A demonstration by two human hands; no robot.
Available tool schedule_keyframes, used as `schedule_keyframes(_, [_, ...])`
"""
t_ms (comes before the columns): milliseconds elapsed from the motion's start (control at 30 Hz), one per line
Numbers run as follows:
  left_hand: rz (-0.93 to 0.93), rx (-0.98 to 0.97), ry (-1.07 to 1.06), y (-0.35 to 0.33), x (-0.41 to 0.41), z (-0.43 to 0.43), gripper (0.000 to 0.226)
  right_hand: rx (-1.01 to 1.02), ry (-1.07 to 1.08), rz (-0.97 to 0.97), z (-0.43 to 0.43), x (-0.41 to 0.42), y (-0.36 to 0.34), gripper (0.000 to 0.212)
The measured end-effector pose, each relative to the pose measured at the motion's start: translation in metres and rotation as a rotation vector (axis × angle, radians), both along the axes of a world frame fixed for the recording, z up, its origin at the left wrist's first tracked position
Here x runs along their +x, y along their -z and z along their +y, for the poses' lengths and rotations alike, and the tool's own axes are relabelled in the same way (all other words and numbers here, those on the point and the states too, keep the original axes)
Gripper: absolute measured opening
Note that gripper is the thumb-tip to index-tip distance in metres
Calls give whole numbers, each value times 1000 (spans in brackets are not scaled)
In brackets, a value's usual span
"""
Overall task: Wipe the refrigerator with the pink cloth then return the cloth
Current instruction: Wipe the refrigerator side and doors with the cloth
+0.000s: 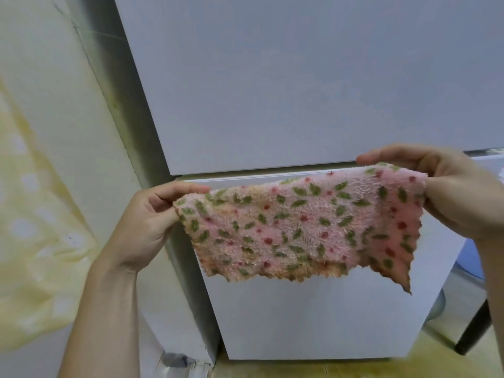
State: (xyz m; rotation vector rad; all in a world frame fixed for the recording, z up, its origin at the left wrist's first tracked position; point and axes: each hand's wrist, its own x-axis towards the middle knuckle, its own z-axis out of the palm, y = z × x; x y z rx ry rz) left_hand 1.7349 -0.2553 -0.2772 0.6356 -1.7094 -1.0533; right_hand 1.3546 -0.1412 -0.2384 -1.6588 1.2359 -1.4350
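**Pink cloth held stretched in front of the refrigerator**

The pink cloth (300, 225), fluffy and printed with green leaves and red dots, hangs spread between two bare hands, nearest to us. The left hand (147, 222) pinches its upper left corner between thumb and fingers; the right hand (458, 192) pinches the upper right corner, a little higher. So the cloth's long axis runs side to side, tilted up toward the right, its lower edge dangling free.

Just beyond it stands the white refrigerator (286, 85). The cloth covers the seam where the upper door meets the lower one, and whether it touches the door cannot be told. Both hands look equally near the door, so wiping seems to need only a push forward.

To the left hangs a pale yellow dotted curtain (35, 214).
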Motion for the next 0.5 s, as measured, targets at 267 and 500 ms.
schedule_keyframes(267, [234, 403, 107, -5, -34, 16, 50, 192, 153, 114, 3, 22, -4, 31])
schedule_keyframes(500, [228, 537, 146, -15, -55, 23, 57, 235, 320, -11, -4, 61, -7, 36])
